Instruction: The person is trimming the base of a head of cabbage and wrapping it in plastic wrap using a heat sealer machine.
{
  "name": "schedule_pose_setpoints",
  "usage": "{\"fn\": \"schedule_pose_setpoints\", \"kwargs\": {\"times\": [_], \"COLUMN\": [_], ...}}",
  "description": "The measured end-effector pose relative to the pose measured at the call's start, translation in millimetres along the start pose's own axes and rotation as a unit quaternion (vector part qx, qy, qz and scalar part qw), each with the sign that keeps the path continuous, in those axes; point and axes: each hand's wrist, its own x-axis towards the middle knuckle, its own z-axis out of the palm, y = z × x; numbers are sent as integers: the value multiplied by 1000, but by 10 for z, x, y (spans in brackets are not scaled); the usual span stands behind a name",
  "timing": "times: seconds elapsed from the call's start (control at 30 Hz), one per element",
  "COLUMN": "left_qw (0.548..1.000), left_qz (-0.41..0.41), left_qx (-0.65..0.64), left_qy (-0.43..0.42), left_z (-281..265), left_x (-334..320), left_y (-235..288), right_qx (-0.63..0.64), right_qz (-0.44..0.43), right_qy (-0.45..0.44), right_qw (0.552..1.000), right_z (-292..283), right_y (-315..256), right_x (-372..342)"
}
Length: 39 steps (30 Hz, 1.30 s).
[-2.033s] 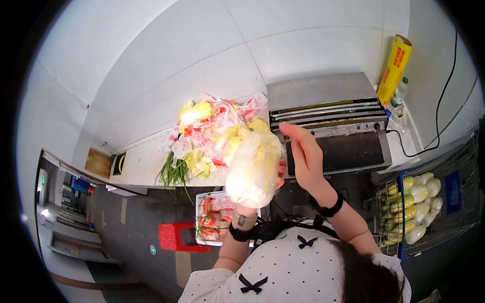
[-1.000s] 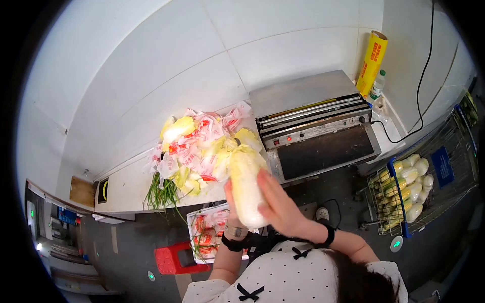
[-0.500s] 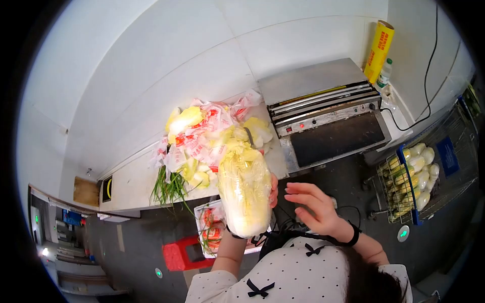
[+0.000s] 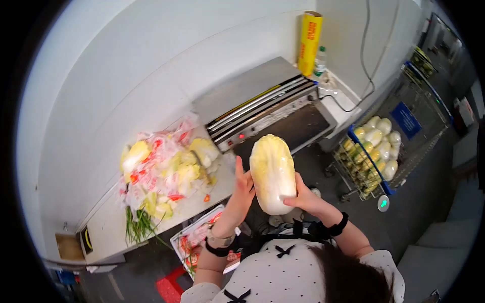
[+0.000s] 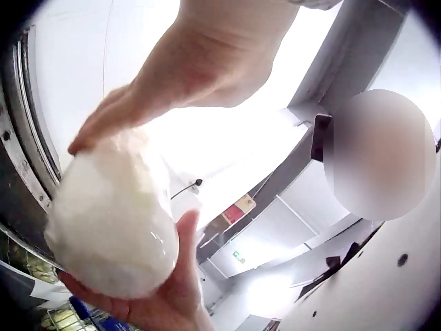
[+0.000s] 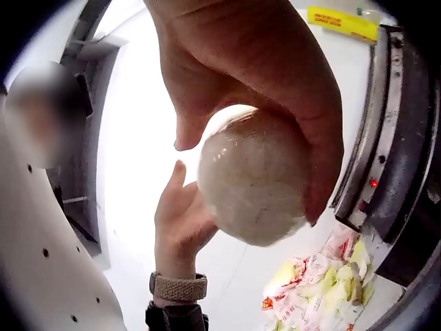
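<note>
A napa cabbage [image 4: 273, 174], wrapped in clear film that shines in spots, is held up in front of the body, its white base toward the person and its yellow leafy end away. My right hand [image 4: 305, 197] grips it near the base, thumb on the upper face; the right wrist view shows those fingers curled round its side. On the other side, my left hand [image 4: 241, 194] lies against the cabbage with fingers extended and thumb pointing up. In the left wrist view this hand's straight fingers [image 5: 110, 121] touch the cabbage.
A film-wrapping machine [image 4: 268, 108] with a lit red light stands on the counter. Left of it lie loose leaves and printed plastic bags [image 4: 161, 166], with green onions [image 4: 139, 224]. A cart [image 4: 371, 156] holds several wrapped cabbages. Below are a white crate [image 4: 184, 247] and a red stool [image 4: 169, 285].
My right hand, apart from the cabbage half a second ago, now grips it. The cabbage has moved right, in front of the machine, and the head view has turned right.
</note>
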Motion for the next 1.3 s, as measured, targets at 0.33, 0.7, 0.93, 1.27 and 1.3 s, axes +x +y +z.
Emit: {"fn": "schedule_pose_setpoints", "kwargs": {"times": [0.33,0.7,0.93,1.27,1.3], "left_qw": [981,951,906,865,881], "left_qz": [-102,-191,-261,-357,-338], "left_qx": [126,240,330,351,330], "left_qy": [-104,42,-47,32,44], "left_z": [155,943,1674,2159,2158], "left_x": [720,2033,2824,3405,3429], "left_y": [-242,-760,-921,-1117,-1184], "right_qx": [141,232,163,83,93], "right_qz": [26,214,266,224,214], "right_qy": [125,430,566,591,610], "right_qw": [982,846,763,771,758], "right_z": [-1668,-4386,-6482,-7866,-7971], "right_y": [-298,-789,-296,588,633], "right_x": [-931,-2083,-1480,111,251]}}
